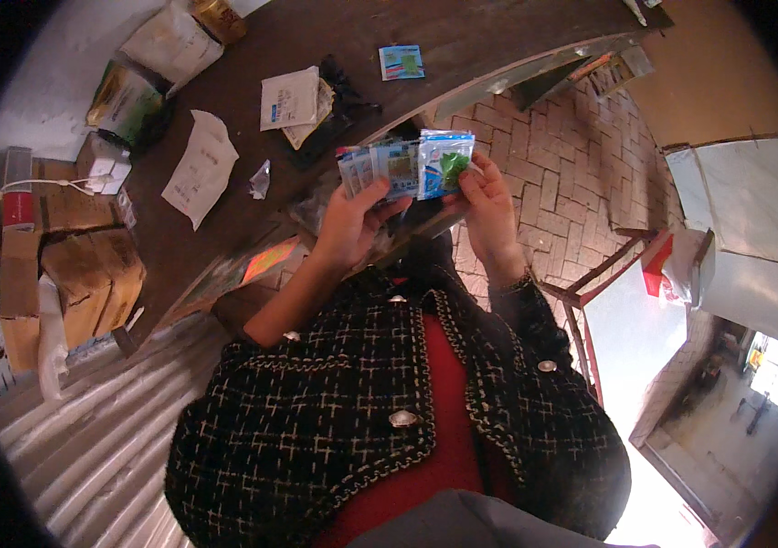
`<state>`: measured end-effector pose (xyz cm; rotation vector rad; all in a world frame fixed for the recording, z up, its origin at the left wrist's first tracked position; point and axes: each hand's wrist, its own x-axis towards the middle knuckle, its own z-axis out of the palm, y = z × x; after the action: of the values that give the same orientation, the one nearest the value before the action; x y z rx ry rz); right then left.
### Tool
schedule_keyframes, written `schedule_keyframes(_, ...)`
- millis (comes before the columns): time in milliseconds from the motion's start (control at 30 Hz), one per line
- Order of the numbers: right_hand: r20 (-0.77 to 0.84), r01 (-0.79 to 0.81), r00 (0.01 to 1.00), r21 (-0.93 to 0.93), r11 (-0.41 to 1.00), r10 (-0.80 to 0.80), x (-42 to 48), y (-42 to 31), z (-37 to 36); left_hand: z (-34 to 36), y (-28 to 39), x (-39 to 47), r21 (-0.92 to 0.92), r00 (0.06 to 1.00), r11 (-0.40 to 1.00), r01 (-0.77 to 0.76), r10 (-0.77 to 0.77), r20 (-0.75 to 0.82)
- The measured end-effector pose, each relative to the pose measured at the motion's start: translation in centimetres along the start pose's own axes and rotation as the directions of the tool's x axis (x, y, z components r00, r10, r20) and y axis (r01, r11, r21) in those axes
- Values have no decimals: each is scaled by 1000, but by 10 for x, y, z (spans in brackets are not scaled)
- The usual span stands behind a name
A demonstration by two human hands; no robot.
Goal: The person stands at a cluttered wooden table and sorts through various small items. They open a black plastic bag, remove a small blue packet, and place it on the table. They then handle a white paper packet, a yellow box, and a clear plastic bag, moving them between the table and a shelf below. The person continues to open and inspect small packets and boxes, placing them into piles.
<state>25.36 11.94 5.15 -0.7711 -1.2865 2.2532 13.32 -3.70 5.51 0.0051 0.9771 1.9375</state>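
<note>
Several small printed plastic sachets (394,166) are fanned out in my left hand (354,222), whose thumb lies over their lower edge. In my right hand (489,198) is a blue-and-white sachet with a green patch (438,179), pinched at its right side. Its left edge meets the fanned sachets. A similar blue sachet (397,63) lies on the dark tabletop beyond my hands. To the left of it, a white printed packet (289,99) rests over a yellowish one, beside crumpled black plastic (346,96).
On the dark table (238,68) lie a white paper packet (202,168) and a small silvery wrapper (260,181). Cardboard boxes (94,274), a white box (102,164) and bags line the left side. A white-topped stand (635,329) is at the right, above brick paving (553,164).
</note>
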Motion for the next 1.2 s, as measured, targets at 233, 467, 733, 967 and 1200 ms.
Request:
schedule_keyframes(233, -68, 183, 977, -230, 956, -203, 1, -11, 4, 2, 12, -2, -74, 998, 997, -37, 33, -59)
schedule_keyframes(467, 66, 188, 982, -460, 868, -178, 4, -14, 14, -17, 0, 7, 262, 933, 896, -359, 349, 87)
schedule_keyframes(733, 190, -251, 940, -179, 951, 284, 3, -12, 22, -14, 11, 1, 656, 623, 109, -747, 459, 634)
schedule_keyframes(967, 113, -150, 983, 52, 987, 144, 5, -1, 22, -18, 6, -7, -13, 948, 948, -317, 317, -17)
schedule_keyframes(1200, 99, -64, 994, 85, 994, 56, 3, 2, 20, -13, 17, -10, -185, 986, 971, -152, 135, -101)
